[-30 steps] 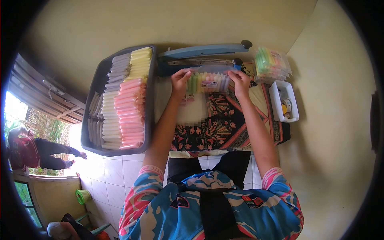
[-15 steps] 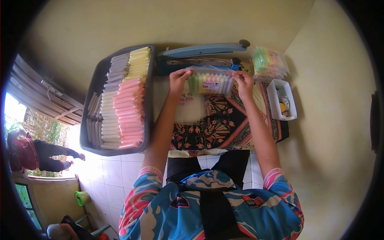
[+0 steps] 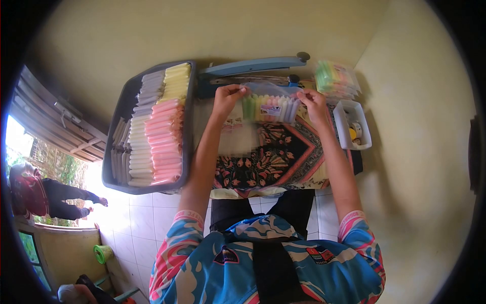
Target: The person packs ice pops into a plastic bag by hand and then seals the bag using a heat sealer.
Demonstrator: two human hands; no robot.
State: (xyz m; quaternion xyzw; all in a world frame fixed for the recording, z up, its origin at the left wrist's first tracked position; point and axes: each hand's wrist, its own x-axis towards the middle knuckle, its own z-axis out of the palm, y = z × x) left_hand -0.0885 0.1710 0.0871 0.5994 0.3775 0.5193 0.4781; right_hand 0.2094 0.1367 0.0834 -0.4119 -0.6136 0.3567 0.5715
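Observation:
A clear plastic bag (image 3: 272, 108) of green, yellow, pink, white and purple sticks, with a small label on its front, hangs between my two hands. My left hand (image 3: 229, 99) pinches its upper left corner. My right hand (image 3: 312, 103) pinches the upper right corner. Behind the bag is a blue sealer (image 3: 253, 66) with its long arm raised. Flat clear bags (image 3: 235, 138) lie on the patterned cloth (image 3: 263, 162) below and to the left of the held bag.
At left, a dark tray (image 3: 107, 167) holds rows of grey, yellow, white and pink sticks. Filled bags (image 3: 335, 79) are stacked at back right, above a white box (image 3: 342, 124) with tape inside. A person (image 3: 50, 195) is near the doorway at far left.
The bag and both hands have shifted slightly right and down, with the grip kept at both upper corners. My right forearm angles further outward.

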